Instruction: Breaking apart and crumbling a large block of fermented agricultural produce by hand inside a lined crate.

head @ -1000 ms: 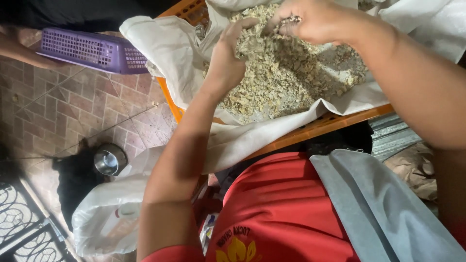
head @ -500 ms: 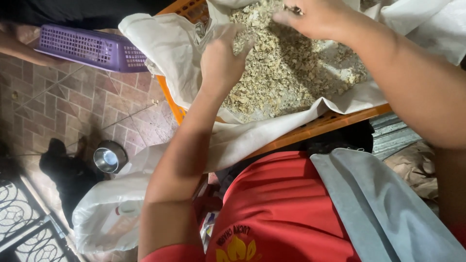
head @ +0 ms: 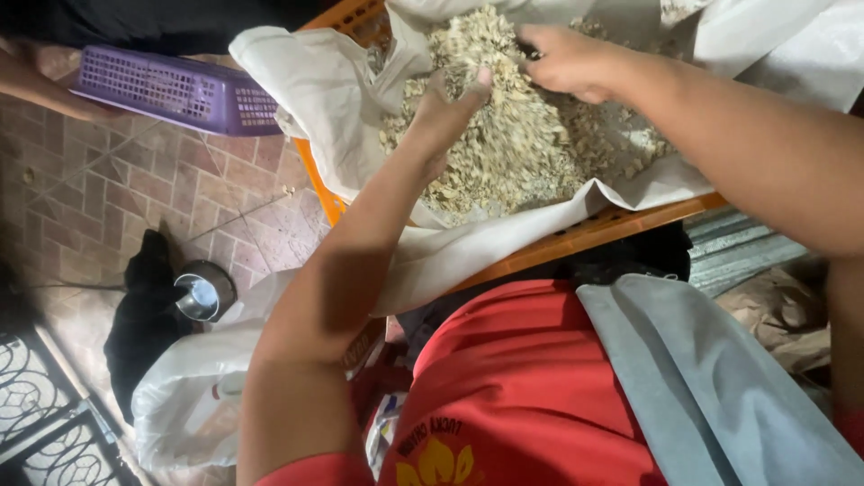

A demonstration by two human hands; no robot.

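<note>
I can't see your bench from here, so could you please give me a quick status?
Left hand and right hand both in the pale chaff pile. Pile on white cloth in orange crate. Nothing blocking.

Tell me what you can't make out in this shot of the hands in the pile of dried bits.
Head view only:
- Right hand: fingertips buried in the pile of dried bits, so its grip is hidden.
- Left hand: seen from the back, palm side hidden.
- Orange crate: mostly covered by the white cloth.
- Purple basket: contents not visible from this angle.

Pale, chaffy shreds, perhaps dried husks, heaped loosely on white cloth.
</note>
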